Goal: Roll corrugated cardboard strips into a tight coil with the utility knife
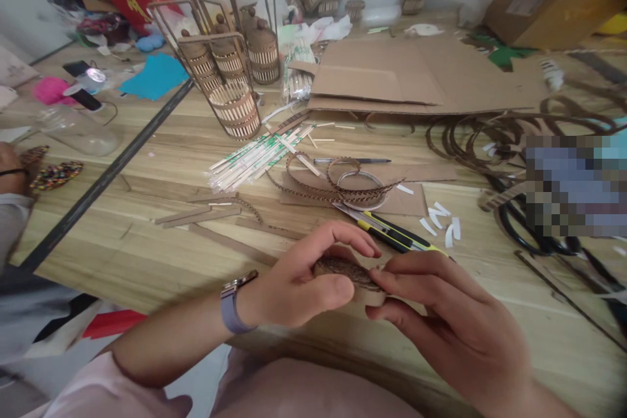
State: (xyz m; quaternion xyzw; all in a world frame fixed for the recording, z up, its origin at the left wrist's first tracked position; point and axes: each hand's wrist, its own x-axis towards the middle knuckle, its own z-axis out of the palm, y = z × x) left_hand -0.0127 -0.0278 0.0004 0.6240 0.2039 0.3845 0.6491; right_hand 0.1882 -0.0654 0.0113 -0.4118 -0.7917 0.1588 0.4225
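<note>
Between my two hands is a round coil of rolled brown corrugated cardboard, held above the near part of the table. My left hand curls around its left side, thumb in front and fingers behind. My right hand pinches its right edge between thumb and fingers. Just beyond the hands lies a yellow and black utility knife. Loose curled corrugated strips rest behind it with a roll of white tape among them. A dark pen lies past the strips.
Wrapped wooden sticks lie mid-table. Several cardboard-and-stick lantern-like models stand behind them. Flat cardboard sheets cover the back. At right are coiled cardboard strips and black-handled scissors. Another person's hand is at the left edge.
</note>
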